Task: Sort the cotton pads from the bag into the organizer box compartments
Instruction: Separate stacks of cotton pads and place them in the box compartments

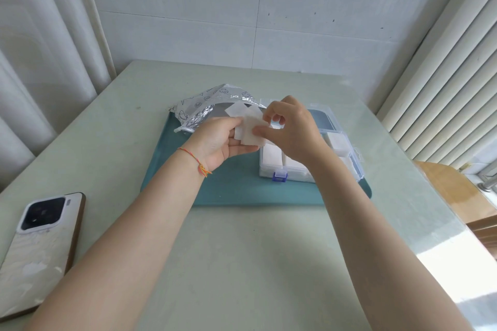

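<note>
White cotton pads [248, 126] held between both hands above the teal tray [236, 188]: left hand [219, 140] cradling them, right hand [290, 129] pinching one beside the organizer box [347, 158].

White cotton pads [248, 129]; silver doodle-printed bag [204, 107]; teal tray [234, 185]; clear organizer box [347, 153].

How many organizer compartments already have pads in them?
3 that I can see: two front compartments of the organizer box, at and, and one right. The right hand hides others.
</note>
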`<state>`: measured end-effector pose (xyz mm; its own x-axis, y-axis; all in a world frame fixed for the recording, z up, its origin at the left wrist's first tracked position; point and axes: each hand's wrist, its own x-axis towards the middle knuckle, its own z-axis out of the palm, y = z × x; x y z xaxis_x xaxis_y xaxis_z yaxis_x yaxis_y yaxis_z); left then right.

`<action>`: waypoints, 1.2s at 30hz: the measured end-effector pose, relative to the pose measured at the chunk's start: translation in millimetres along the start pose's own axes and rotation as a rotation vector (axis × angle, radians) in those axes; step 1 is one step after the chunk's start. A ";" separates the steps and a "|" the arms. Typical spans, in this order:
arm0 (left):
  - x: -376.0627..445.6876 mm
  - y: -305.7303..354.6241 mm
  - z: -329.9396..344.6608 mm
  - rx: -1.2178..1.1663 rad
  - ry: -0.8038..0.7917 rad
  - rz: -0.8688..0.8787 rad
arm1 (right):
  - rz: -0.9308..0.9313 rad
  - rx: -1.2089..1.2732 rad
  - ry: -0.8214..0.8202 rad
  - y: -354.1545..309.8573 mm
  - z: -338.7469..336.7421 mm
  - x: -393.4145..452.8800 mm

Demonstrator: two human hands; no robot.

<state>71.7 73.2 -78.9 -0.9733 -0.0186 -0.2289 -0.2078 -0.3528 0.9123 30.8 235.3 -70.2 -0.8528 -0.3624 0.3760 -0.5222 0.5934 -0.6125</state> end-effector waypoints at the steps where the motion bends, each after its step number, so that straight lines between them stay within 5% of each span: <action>1: 0.4 0.2 -0.4 -0.015 0.017 0.010 | -0.014 0.014 0.001 -0.5 -2.0 -0.1; 4: 1.4 1.8 -3.3 -0.047 0.056 0.032 | 0.035 0.108 0.004 -2.9 -8.3 -0.2; 9: 2.5 2.4 -6.7 -0.013 0.092 0.032 | 0.216 0.769 0.028 -2.3 -22.0 1.6; 11: 2.6 1.7 -6.5 0.040 0.071 0.035 | 0.255 0.847 -0.011 -3.2 -23.0 2.0; 19: -3.7 -1.0 0.1 0.222 -0.205 0.028 | 0.310 0.574 -0.053 -9.7 -5.5 -0.6; 29: -6.3 0.6 3.8 0.175 -0.223 0.023 | 0.327 0.414 0.013 -5.6 4.1 -0.2; 36: -5.3 -4.8 2.7 0.210 -0.251 0.028 | 0.327 0.423 -0.090 -0.7 3.8 0.8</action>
<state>77.7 77.5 -81.2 -0.9672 0.2152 -0.1353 -0.1706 -0.1546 0.9731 30.5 231.8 -72.2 -0.9578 -0.2790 0.0691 -0.1687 0.3510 -0.9210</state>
